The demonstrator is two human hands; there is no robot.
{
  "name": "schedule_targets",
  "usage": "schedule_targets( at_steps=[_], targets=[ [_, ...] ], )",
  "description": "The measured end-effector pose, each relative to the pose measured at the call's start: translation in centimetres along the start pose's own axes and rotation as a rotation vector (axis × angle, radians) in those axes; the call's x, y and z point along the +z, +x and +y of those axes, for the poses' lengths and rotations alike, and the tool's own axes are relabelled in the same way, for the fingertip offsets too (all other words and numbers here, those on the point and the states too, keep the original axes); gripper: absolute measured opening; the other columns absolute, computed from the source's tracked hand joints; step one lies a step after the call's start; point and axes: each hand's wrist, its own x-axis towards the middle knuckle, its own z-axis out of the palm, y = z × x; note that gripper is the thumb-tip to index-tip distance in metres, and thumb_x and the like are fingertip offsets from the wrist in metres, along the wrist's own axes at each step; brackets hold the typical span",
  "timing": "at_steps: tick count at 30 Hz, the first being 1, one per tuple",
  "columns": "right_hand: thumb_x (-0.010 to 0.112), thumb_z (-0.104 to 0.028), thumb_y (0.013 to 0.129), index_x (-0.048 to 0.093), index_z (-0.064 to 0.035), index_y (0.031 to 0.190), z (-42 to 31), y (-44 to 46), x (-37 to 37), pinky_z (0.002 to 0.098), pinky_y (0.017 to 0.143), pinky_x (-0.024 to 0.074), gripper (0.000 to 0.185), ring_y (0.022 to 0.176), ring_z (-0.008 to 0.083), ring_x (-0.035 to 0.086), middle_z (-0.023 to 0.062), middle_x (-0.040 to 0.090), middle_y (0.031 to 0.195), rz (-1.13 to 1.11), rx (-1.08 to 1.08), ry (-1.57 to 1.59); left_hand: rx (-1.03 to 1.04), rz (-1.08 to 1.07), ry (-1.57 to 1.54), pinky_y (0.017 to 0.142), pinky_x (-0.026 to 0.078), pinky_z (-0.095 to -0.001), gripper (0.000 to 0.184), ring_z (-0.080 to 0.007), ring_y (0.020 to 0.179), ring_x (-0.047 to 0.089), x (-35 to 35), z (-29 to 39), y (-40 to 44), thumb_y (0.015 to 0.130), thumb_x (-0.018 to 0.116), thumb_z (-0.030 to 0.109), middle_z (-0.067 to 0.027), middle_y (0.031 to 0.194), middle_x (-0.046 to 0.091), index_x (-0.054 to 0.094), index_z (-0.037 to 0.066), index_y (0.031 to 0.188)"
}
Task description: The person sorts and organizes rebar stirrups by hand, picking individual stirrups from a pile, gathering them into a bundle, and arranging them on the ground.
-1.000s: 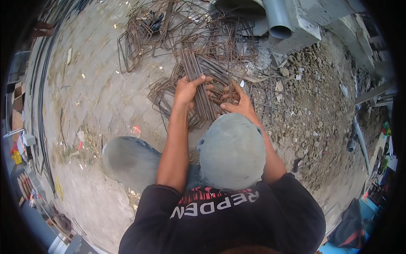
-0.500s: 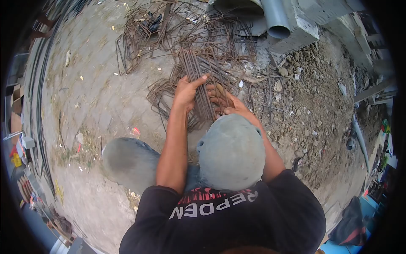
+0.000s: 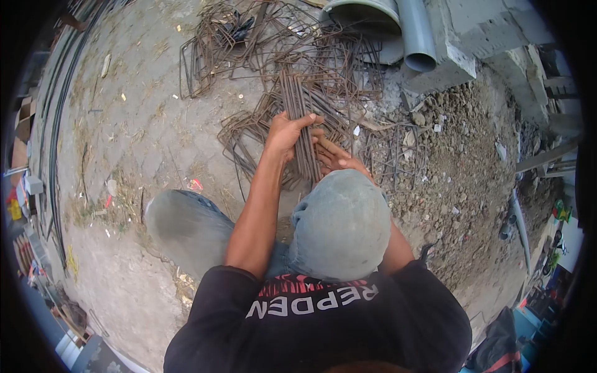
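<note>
I see the right hand (image 3: pixel 336 156) come in close to the bundle of metal rods (image 3: pixel 295 93); a second ago it was farther to the right. So now both hands are at the bundle. The left hand (image 3: pixel 285 135) has its grip closed around it, thumb across the top. I can't tell if the right grip holds any rods, as the right knee (image 3: pixel 341 227) hides part. The bundle is near the rusty loops (image 3: pixel 241 129).
</note>
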Motion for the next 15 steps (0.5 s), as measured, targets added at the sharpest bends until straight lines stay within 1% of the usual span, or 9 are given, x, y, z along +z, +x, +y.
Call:
schedule_targets(
  at_steps=[2, 5, 8, 11, 14, 15],
  targets=[
    [0.068, -0.043, 0.079, 0.024, -0.0036, 0.161, -0.4, 0.0, 0.5, 0.0473, 0.12, 0.0278, 0.101, 0.153, 0.0353, 0.024, 0.0196, 0.029, 0.163, 0.002, -0.002, 0.005, -0.003, 0.001, 0.002, 0.058, 0.061, -0.0306, 0.029, -0.0247, 0.082, 0.073, -0.1, 0.1, -0.1, 0.093, 0.069, 0.008, -0.0188, 0.106, 0.073, 0.059, -0.005, 0.117],
    [0.069, -0.041, 0.079, 0.025, -0.0034, 0.16, 0.6, 0.6, -0.8, 0.0467, 0.118, 0.0314, 0.1, 0.151, 0.0352, 0.028, 0.019, 0.031, 0.162, -0.055, -0.038, 0.004, -0.021, 0.001, 0.006, 0.057, 0.06, -0.0305, 0.029, -0.0243, 0.079, 0.073, 0.0, -0.1, 0.0, 0.093, 0.069, 0.007, -0.019, 0.104, 0.073, 0.059, -0.006, 0.117],
    [0.069, -0.042, 0.078, 0.029, -0.0024, 0.159, -0.7, 0.3, -0.3, 0.0456, 0.114, 0.0366, 0.099, 0.148, 0.0351, 0.035, 0.0179, 0.033, 0.162, -0.147, -0.053, -0.009, -0.043, 0.0, 0.002, 0.055, 0.06, -0.0304, 0.028, -0.0233, 0.076, 0.073, 0.2, 0.1, -0.1, 0.093, 0.07, 0.008, -0.0193, 0.102, 0.073, 0.059, -0.006, 0.115],
    [0.072, -0.045, 0.075, 0.032, -0.0016, 0.158, -1.3, -0.2, 0.6, 0.0428, 0.107, 0.0437, 0.101, 0.135, 0.0327, 0.05, 0.0155, 0.04, 0.156, -0.043, -0.016, -0.126, -0.079, -0.008, -0.002, 0.054, 0.059, -0.0307, 0.027, -0.022, 0.073, 0.072, 0.1, -0.3, -0.1, 0.093, 0.071, 0.009, -0.0196, 0.102, 0.073, 0.06, -0.005, 0.113],
    [0.076, -0.049, 0.072, 0.032, -0.0017, 0.158, -1.0, 0.0, 0.0, 0.0408, 0.101, 0.0475, 0.107, 0.12, 0.0286, 0.057, 0.0129, 0.045, 0.15, -0.039, -0.014, -0.225, -0.073, -0.017, 0.023, 0.053, 0.059, -0.0311, 0.027, -0.0211, 0.071, 0.071, 0.5, -0.5, -0.2, 0.093, 0.071, 0.009, -0.0193, 0.101, 0.074, 0.06, -0.005, 0.112],
    [0.077, -0.049, 0.071, 0.031, -0.0026, 0.158, -0.9, 0.1, -0.3, 0.0403, 0.1, 0.048, 0.109, 0.118, 0.0273, 0.056, 0.0124, 0.045, 0.149, -0.052, -0.014, -0.2, -0.067, -0.034, 0.023, 0.053, 0.059, -0.0311, 0.027, -0.0209, 0.071, 0.071, 0.5, -0.5, -0.2, 0.093, 0.071, 0.01, -0.0192, 0.101, 0.074, 0.06, -0.005, 0.112]
  ],
)
